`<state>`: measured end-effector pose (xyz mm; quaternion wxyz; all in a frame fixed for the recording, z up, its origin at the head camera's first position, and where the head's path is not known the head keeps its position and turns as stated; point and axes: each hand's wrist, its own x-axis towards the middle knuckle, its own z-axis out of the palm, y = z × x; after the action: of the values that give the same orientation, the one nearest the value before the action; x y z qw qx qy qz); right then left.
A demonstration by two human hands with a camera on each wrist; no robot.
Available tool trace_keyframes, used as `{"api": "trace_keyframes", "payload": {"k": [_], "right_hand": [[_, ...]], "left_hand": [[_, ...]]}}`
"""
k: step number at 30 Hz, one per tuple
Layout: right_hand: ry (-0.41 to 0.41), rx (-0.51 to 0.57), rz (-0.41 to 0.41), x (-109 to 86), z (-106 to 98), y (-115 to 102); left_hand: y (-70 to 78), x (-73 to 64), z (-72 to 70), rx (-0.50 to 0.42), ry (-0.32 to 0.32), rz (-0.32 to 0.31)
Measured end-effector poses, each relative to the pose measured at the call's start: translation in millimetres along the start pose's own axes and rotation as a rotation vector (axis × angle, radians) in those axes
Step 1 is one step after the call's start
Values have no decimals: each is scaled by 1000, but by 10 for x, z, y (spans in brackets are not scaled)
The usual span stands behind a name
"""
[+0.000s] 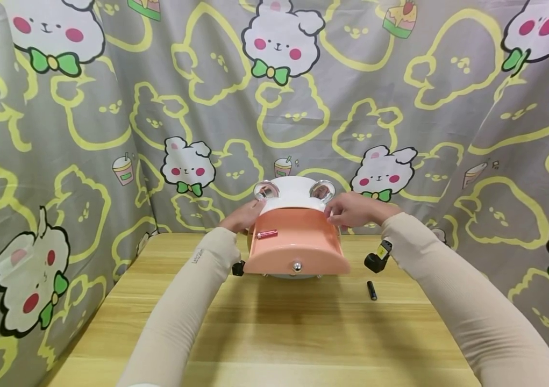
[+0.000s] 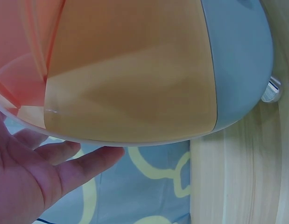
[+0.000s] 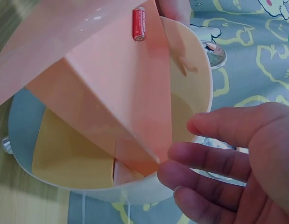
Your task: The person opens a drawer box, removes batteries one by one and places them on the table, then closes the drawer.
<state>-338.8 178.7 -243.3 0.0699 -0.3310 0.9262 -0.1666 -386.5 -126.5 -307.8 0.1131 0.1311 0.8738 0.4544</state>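
Observation:
A white rounded storage box [image 1: 294,188] with silver ring ears stands on the table, its coral drawer [image 1: 298,259] pulled out towards me. Inside the drawer lies a red battery [image 1: 267,234], also visible in the right wrist view. My left hand [image 1: 244,215] is at the box's left side; in the left wrist view its fingers [image 2: 95,164] extend along the outer wall and the thumb is hidden. At the right rim is my right hand [image 1: 351,208]. The right wrist view shows its thumb and fingers [image 3: 205,156] spread apart, with fingertips overlapping the drawer's edge.
A black battery [image 1: 372,290] lies on the wooden table [image 1: 298,344], right of the box. Black wrist cameras [image 1: 377,262] hang below the sleeves. Patterned curtain [image 1: 235,118] encloses the table's back and sides. Small silver feet [image 2: 272,89] support the box.

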Motion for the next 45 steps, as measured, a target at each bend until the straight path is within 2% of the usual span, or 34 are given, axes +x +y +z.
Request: {"api": "trace_keyframes", "payload": {"k": [16, 22, 29, 34, 45], "right_hand": [[-39, -24, -17, 156, 9, -61], [-42, -52, -71, 199, 10, -92], [-63, -25, -91, 261, 12, -142], [-84, 0, -140, 321, 13, -149], [-163, 36, -193, 426, 21, -208]], "left_hand": [[-24, 17, -7, 19, 22, 8], [-47, 35, -3, 2, 18, -1], [-23, 8, 7, 14, 31, 0], [-10, -6, 9, 29, 31, 5], [-19, 8, 19, 22, 34, 4]]}}
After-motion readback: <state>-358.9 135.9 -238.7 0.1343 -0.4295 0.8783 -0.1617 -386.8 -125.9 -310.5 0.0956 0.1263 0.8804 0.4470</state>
